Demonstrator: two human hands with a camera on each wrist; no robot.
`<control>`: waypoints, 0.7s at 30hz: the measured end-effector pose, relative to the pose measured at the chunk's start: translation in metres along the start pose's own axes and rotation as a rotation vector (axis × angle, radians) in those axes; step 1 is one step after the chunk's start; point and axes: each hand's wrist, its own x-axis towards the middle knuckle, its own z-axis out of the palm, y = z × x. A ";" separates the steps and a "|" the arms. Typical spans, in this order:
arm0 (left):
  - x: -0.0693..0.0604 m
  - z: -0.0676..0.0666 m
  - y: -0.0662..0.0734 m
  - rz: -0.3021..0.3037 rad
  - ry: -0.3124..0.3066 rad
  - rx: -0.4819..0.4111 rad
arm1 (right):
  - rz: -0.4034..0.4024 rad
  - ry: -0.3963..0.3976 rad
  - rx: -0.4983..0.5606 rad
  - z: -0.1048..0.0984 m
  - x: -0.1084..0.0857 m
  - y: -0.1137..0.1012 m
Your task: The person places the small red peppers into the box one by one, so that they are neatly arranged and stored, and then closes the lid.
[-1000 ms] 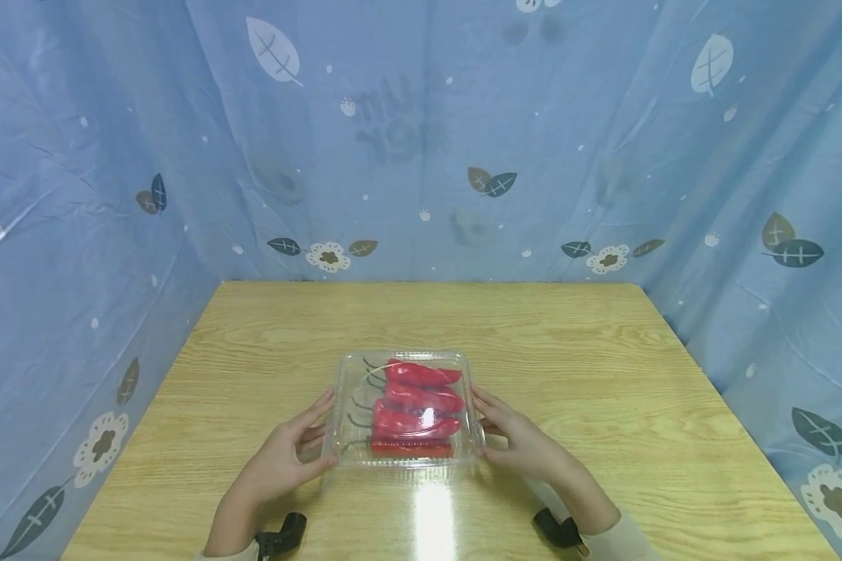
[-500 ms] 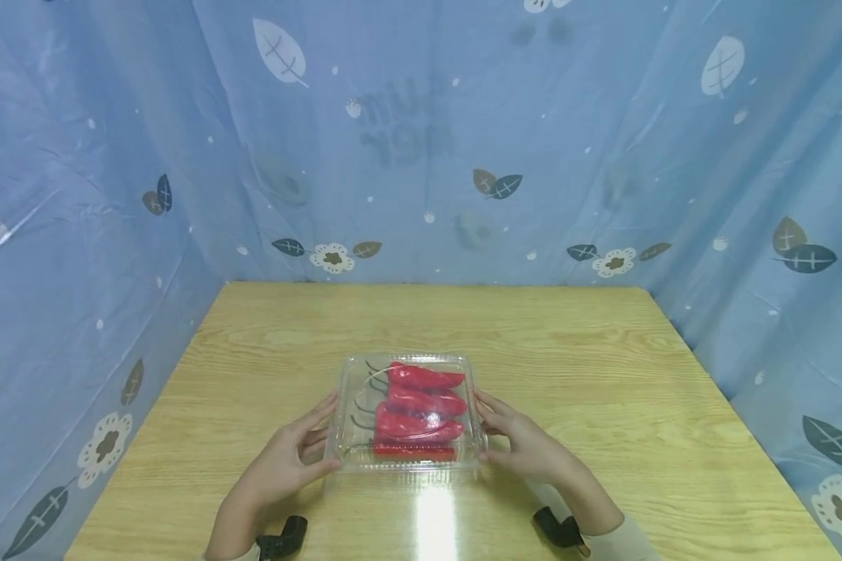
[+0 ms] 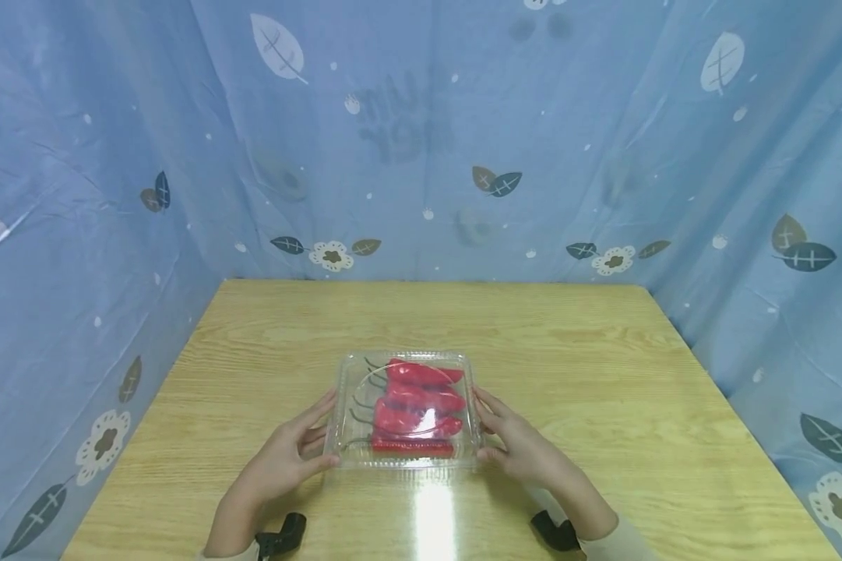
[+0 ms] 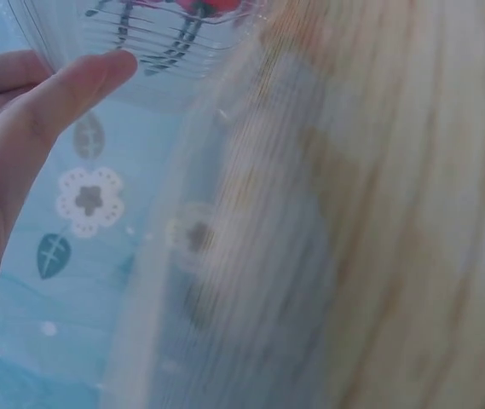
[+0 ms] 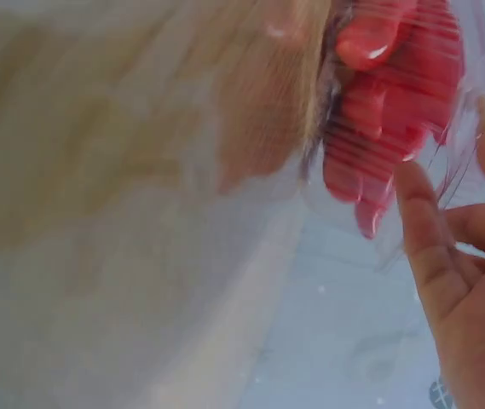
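A clear plastic clamshell container [image 3: 354, 382] sits near the front middle of the wooden table, its lid down. Inside lie several red peppers [image 3: 421, 399] in a row, their thin dark stems pointing left. My left hand [image 3: 280, 463] holds the container's left side, thumb at the near corner and fingers farther back along the edge. From the other side my right hand [image 3: 529, 448] holds it the same way. In the left wrist view the thumb [image 4: 80, 89] lies against the ridged wall. In the right wrist view the right hand's fingers [image 5: 430, 239] touch the wall beside the peppers.
The glossy wooden table [image 3: 575, 351] shows a bright light reflection in front of the container. Blue patterned curtains [image 3: 421, 179] stand behind the table and along both sides. A black wrist mount [image 3: 280, 536] is at my left wrist, another mount [image 3: 555, 531] at the right.
The whole head view shifts slightly. My right thumb bends a little more at the near corner. The container and my left hand stay in place.
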 end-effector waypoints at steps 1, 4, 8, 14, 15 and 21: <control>0.000 0.000 0.000 -0.006 -0.003 -0.010 | -0.003 -0.005 -0.002 -0.001 0.001 0.000; 0.000 -0.001 0.001 -0.012 -0.019 -0.019 | -0.019 -0.024 -0.016 -0.003 0.003 0.000; 0.000 0.000 0.001 -0.009 -0.024 0.013 | -0.024 -0.045 -0.027 -0.005 0.004 -0.001; -0.001 0.000 0.001 -0.015 -0.012 0.032 | -0.024 -0.058 0.007 -0.006 0.005 -0.002; -0.001 0.000 0.001 -0.015 -0.010 0.027 | -0.027 -0.059 0.017 -0.006 0.005 -0.001; 0.000 0.000 0.002 -0.016 -0.016 -0.020 | -0.063 -0.068 0.108 -0.011 0.004 0.009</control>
